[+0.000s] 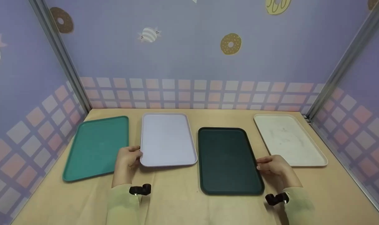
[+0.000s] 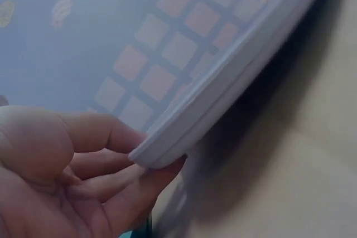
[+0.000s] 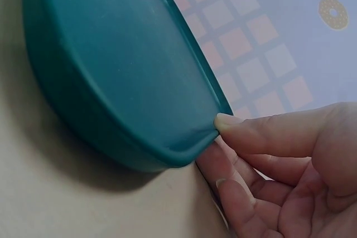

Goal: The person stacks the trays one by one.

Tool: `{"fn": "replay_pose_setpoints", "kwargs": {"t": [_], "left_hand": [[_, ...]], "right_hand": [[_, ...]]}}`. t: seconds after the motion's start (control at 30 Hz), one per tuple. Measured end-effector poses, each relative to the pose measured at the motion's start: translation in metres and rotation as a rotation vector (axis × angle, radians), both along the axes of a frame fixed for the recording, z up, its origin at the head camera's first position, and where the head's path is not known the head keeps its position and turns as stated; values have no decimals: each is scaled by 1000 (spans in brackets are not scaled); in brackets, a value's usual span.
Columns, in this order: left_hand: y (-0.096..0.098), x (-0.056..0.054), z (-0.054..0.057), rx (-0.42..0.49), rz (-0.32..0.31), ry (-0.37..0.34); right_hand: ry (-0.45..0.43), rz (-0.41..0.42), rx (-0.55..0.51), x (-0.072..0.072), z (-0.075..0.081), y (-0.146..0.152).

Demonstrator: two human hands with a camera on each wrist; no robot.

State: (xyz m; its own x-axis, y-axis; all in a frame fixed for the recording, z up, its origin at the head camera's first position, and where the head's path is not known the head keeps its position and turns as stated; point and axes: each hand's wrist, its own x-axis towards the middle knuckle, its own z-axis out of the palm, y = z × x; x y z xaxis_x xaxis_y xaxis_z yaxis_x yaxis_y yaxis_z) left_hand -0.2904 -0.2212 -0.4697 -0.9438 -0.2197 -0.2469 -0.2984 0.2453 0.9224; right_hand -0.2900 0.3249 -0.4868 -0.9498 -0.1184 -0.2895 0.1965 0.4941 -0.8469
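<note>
My left hand (image 1: 127, 159) pinches the left edge of a pale lilac tray (image 1: 167, 139) near its front corner. In the left wrist view the thumb lies above the lilac tray's rim (image 2: 184, 129) and fingers lie beneath it, with shadow under the raised edge. Over on the right, my right hand (image 1: 275, 167) pinches the right edge of a dark green tray (image 1: 228, 161). The right wrist view shows the thumb on top of the dark green tray's rim (image 3: 162, 157) and fingers below. The two trays lie side by side, a narrow gap apart.
At the left lies a teal green tray (image 1: 97, 147), partly behind my left hand. A white tray (image 1: 286, 139) with grey smudges lies at the right, just beyond my right hand. Patterned walls (image 1: 189, 62) enclose the wood-coloured table (image 1: 177, 197) at the back and both sides.
</note>
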Motion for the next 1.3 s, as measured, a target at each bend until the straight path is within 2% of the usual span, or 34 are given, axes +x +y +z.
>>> {"fn": "replay_pose_setpoints", "kwargs": {"t": [0.17, 0.43, 0.63, 0.8, 0.93, 1.13, 1.23, 1.3], "left_hand": [[-3, 2, -2, 211, 16, -19], [-7, 4, -5, 365, -1, -5], [-8, 3, -7, 398, -1, 17], [-9, 3, -9, 381, 4, 13], [-9, 3, -9, 388, 16, 21], [-8, 4, -7, 424, 17, 30], [-6, 4, -4, 431, 9, 40], [-3, 3, -2, 437, -1, 47]], "right_hand": [[9, 7, 18, -1, -1, 1], [13, 3, 49, -1, 0, 0], [33, 26, 50, -1, 1, 0], [21, 27, 22, 0, 2, 0], [4, 13, -8, 0, 3, -1], [-20, -36, 12, 1, 6, -4], [31, -82, 66, 2, 9, -7], [95, -133, 96, 3, 13, -10]]}}
